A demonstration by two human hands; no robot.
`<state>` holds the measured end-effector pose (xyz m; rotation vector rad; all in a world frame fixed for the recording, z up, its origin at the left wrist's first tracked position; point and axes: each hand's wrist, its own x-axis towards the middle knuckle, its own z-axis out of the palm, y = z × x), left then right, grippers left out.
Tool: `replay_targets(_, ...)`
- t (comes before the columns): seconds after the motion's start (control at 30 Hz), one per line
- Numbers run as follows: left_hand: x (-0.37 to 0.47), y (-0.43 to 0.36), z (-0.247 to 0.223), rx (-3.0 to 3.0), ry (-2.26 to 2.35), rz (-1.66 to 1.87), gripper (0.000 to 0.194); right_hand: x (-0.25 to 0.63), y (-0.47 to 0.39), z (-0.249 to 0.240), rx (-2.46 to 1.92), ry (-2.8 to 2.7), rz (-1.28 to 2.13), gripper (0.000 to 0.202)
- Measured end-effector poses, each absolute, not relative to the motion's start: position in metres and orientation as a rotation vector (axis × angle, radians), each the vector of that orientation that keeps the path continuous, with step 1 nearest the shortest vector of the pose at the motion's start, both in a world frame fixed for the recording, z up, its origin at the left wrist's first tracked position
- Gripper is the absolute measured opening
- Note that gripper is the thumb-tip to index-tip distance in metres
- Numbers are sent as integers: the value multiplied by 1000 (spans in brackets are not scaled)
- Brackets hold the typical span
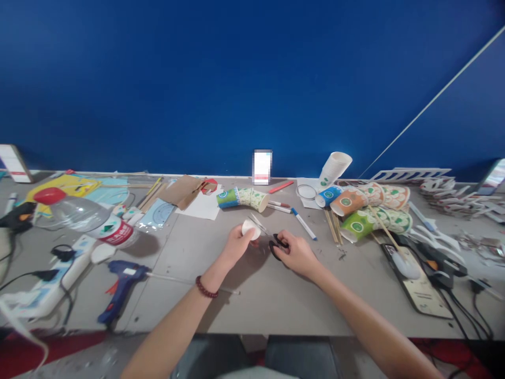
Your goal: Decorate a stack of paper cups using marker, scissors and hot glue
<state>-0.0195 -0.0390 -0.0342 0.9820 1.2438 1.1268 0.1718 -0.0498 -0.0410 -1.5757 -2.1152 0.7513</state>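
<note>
Near the middle of the table, my left hand point(236, 245) pinches a small white paper cup point(251, 229), its round pale end turned up toward me. My right hand point(298, 254) grips black-handled scissors point(279, 243). Their blades point up and left and lie against the cup's edge; where exactly they touch it I cannot tell. Just behind the hands lies a stack of patterned paper cups point(252, 199) on its side. A blue-capped marker point(303, 223) rests right of the scissors.
On the left are a plastic bottle point(84, 213), a blue glue gun point(124, 284) and a power strip point(55, 284). More stacked paper cups point(357, 223) lie to the right, beside a phone-like board point(424, 295) and cables. A phone point(262, 167) leans on the blue wall.
</note>
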Motion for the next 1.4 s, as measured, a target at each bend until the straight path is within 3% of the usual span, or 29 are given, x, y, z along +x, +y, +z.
replay_targets(1.4,-16,-43,-35,1123,1231,1154,34,171,-52,-41,-1521,-2126,774,15)
